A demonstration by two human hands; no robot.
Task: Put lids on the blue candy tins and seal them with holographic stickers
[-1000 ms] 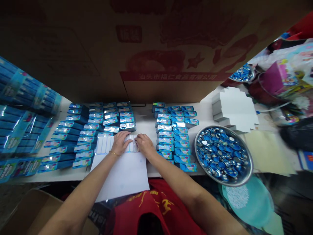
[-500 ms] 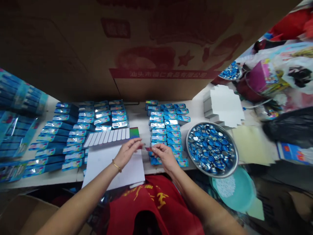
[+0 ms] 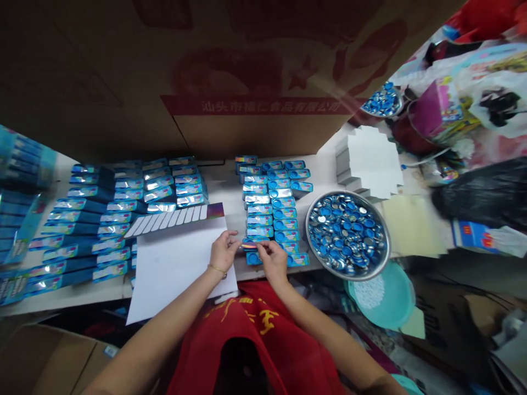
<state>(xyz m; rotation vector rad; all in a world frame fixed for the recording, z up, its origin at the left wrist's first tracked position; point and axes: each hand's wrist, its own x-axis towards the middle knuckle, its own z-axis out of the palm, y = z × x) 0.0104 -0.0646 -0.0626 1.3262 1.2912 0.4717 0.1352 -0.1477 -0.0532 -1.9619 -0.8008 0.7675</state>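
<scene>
A small shiny iridescent sticker strip [image 3: 248,246] is stretched between my two hands over the near end of a row of blue boxes [image 3: 259,210]. My left hand [image 3: 224,252] pinches its left end, and the fingertips of my right hand [image 3: 273,260] are closed on its right end. Whether the strip touches the box below cannot be made out. Left of my hands lies a white sticker sheet [image 3: 177,263]. Its far edge is folded over, with a row of white label shapes [image 3: 168,220] and a shiny holographic corner [image 3: 215,210].
More blue boxes [image 3: 111,230] stand in rows at the left. A steel bowl [image 3: 307,233] of blue and silver caps sits at the right, near stacked white card [image 3: 373,162] and a turquoise basin [image 3: 405,304]. A large cardboard carton [image 3: 247,131] blocks the back.
My left hand has closed on the strip's left end, and both hands now hold it over the boxes. The view has shifted, so the table scene sits higher and more to the left.
</scene>
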